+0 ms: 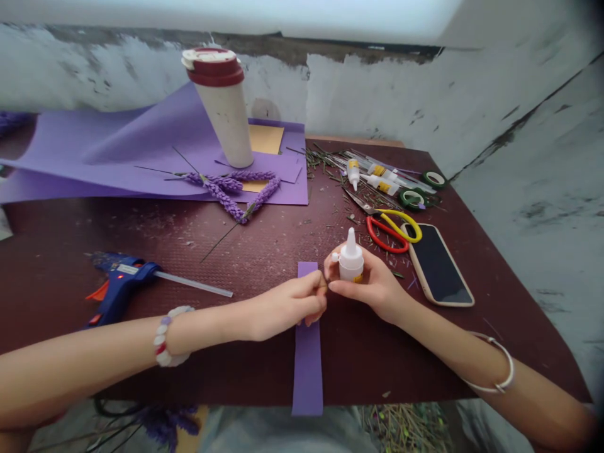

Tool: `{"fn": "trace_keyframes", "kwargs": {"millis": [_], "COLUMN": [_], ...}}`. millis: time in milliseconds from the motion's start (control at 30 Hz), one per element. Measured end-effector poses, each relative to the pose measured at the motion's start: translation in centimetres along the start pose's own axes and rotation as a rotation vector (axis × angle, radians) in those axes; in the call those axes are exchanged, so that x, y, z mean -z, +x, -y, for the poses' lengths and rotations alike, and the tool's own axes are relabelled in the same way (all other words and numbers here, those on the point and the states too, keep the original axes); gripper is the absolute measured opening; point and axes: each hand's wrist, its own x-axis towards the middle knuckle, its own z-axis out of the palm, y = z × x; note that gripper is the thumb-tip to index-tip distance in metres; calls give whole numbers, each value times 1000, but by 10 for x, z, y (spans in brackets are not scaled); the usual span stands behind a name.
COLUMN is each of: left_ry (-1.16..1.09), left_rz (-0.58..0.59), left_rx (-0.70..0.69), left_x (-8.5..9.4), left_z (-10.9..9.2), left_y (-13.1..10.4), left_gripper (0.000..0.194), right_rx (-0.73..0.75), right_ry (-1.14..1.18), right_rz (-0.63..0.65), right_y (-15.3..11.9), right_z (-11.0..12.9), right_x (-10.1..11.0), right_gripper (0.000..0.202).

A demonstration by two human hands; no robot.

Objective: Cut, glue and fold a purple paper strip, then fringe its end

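My right hand (372,286) is wrapped round a small white glue bottle (352,259) that stands upright with its nozzle pointing up. Just left of it, my left hand (302,299) is closed, its fingertips pinched together close to my right fingers; what they hold, if anything, is too small to make out. Beneath my left hand lies a long purple paper strip (307,371), which runs toward me and past the table's front edge.
A blue glue gun (120,277) with a clear stick lies left. Behind are purple flower stems (226,195), purple sheets (127,145) and a tall cup (226,119). At right are scissors (387,234), a phone (441,264), more bottles (382,184) and green tape (412,199).
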Motion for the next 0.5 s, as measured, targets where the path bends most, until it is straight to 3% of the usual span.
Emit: {"fn": "trace_keyframes", "kwargs": {"millis": [100, 233, 500], "left_ry": [-269, -515, -699], "left_rz": [-67, -28, -1], "left_rx": [-17, -7, 5], "left_x": [0, -3, -10], "left_z": [7, 10, 7], "left_y": [9, 15, 15], "left_gripper": [36, 55, 48], "right_rx": [17, 47, 34], "right_ry": [131, 232, 303], "right_rz": [35, 68, -19], "right_y": [-1, -2, -2], "right_z": [3, 6, 6], "right_x": [-4, -4, -2], "right_gripper": [33, 31, 33]}}
